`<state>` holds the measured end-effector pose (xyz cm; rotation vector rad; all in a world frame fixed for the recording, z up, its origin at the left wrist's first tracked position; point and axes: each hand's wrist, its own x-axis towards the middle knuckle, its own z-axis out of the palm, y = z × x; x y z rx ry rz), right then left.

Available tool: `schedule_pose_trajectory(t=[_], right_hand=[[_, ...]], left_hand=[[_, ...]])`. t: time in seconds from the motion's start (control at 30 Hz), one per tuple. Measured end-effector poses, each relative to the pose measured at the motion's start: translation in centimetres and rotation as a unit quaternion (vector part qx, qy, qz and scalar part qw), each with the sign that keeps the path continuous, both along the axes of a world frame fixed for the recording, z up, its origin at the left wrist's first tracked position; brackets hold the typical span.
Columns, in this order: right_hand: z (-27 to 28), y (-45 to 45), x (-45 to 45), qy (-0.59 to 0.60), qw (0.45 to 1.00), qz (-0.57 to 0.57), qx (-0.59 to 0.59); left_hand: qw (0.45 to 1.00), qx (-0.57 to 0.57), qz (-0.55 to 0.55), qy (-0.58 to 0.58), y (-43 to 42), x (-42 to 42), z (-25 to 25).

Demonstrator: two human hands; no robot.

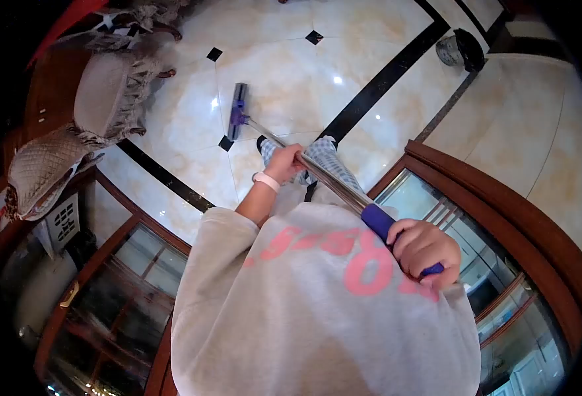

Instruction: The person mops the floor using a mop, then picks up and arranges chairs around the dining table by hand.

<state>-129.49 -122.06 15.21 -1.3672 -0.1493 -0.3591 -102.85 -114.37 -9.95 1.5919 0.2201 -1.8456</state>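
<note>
Head view: gripping mop [336, 183] partway along with left hand [285, 164], clutching its purple grip [376, 220] with right hand [427, 249]

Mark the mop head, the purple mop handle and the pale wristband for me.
Mop head [238, 113]: head view, on the purple bracket at its middle.
Purple mop handle [377, 221]: head view, on its exposed section.
Pale wristband [266, 181]: head view, on the band's outer face.
</note>
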Motion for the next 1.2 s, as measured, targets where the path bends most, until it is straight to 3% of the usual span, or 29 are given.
schedule_pose_trajectory(t=[0.1, 0.27, 0.37, 0.43, 0.5, 0.57, 0.77, 0.83, 1.03, 1.2], right_hand=[[-1.2, 0.9, 4.6, 0.012, 1.000, -0.021, 0.019], [-5.7, 2.5, 17.8, 0.030, 0.997, -0.002, 0.064], [-10.6, 4.7, 26.7, 0.025, 0.999, 0.003, 0.026], [-13.0, 6.1, 32.3, 0.024, 0.999, 0.026, 0.004], [-13.6, 8.1, 36.5, 0.024, 0.999, 0.029, 0.026], [-13.4, 9.9, 38.0, 0.011, 1.000, -0.002, 0.020], [-12.9, 10.1, 35.7, 0.054, 0.986, -0.057, 0.146], [-12.8, 9.7, 33.7, 0.068, 0.988, -0.059, 0.123], [-11.8, 8.8, 26.0, 0.087, 0.984, -0.073, 0.135], [-10.1, 7.0, 14.1, 0.112, 0.975, -0.077, 0.177]], left_hand=[[0.999, -0.006, 0.048, -0.008, 2.0, 5.8, -0.6], [0.985, -0.009, 0.147, -0.090, 6.0, 21.0, -6.0], [0.966, 0.011, 0.225, -0.130, 8.7, 29.7, -8.3], [0.957, 0.032, 0.205, -0.205, 10.8, 34.7, -10.3], [0.935, 0.017, 0.313, -0.167, 12.4, 37.6, -11.3], [0.944, 0.063, 0.255, -0.198, 12.8, 38.9, -10.0], [0.975, 0.095, 0.023, -0.199, 11.7, 37.7, -9.4], [0.974, 0.120, -0.023, -0.193, 11.1, 36.0, -9.6], [0.982, 0.131, -0.008, -0.135, 10.0, 27.9, -9.4], [0.979, 0.131, -0.136, -0.082, 7.9, 16.9, -7.7]])
